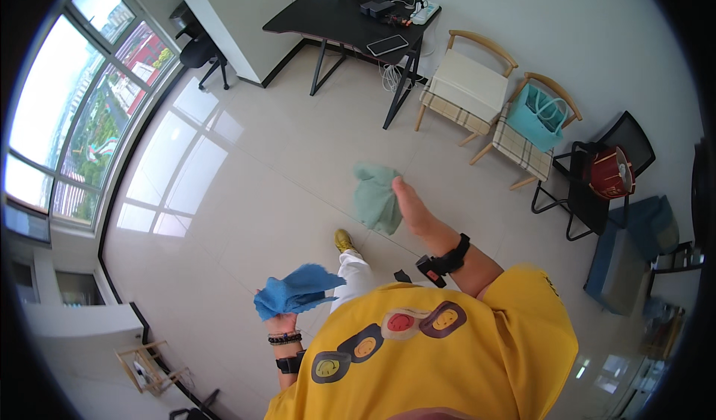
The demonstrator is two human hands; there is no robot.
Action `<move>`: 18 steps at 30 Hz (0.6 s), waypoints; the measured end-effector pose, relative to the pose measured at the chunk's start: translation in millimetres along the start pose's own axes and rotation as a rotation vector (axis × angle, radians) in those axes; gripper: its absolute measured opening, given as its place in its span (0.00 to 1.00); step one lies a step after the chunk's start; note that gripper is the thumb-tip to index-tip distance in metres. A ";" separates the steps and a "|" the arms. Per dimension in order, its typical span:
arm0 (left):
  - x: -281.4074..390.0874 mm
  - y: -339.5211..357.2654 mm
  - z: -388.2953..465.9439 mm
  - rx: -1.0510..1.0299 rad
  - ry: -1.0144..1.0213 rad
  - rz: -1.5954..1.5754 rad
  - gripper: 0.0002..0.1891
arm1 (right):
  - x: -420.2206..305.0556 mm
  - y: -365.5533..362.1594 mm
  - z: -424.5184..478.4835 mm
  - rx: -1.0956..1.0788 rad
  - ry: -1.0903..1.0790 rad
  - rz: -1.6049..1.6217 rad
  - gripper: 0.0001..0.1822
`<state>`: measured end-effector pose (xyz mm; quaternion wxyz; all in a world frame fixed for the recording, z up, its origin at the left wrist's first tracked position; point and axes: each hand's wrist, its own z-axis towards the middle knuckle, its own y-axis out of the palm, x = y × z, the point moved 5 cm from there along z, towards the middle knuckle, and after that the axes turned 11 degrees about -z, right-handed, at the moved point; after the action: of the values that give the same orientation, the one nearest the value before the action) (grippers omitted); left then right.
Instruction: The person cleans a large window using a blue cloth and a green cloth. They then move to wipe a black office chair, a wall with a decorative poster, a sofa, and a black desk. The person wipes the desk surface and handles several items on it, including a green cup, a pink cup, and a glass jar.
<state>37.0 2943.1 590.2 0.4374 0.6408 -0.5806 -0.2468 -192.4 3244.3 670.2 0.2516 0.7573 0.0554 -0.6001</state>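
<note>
A blue cloth (296,291) rests bunched in my left hand (281,323), partly covering the palm and fingers, with one corner sticking out to the right. Farther forward, my right hand (409,199) grips a pale green cloth (377,198) by its right side, and the rest of it hangs down to the left. The two cloths are apart. Both are held above the tiled floor (268,196), in front of my yellow shirt.
A black desk (335,20) with a tablet or phone (387,45) and cables stands ahead. To the right are two wooden chairs, one bearing a white box (470,84), the other a turquoise bag (537,117). A black chair (587,210) holds a red drum-like object (609,173).
</note>
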 end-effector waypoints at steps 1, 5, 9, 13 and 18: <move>18.0 16.0 24.5 0.001 0.015 0.010 0.22 | -4.5 -2.6 24.4 0.007 0.019 0.032 0.27; 55.2 120.3 157.9 -0.247 -0.194 0.056 0.18 | -16.7 -32.6 126.1 0.287 0.071 -0.048 0.28; 61.0 211.4 294.2 -0.411 -0.409 0.141 0.19 | -36.5 -45.5 223.2 0.323 -0.006 -0.120 0.34; 36.6 294.9 418.3 -0.253 -0.401 0.255 0.23 | -54.9 -77.5 318.5 0.461 -0.079 -0.059 0.33; 17.9 341.2 555.1 -0.044 -0.319 0.400 0.24 | -64.4 -128.6 477.9 0.547 -0.178 -0.072 0.31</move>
<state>-597.0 2793.2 607.6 0.3940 0.4566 -0.7521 -0.2660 -680.7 3155.9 616.9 0.0203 0.7390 -0.1039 -0.6653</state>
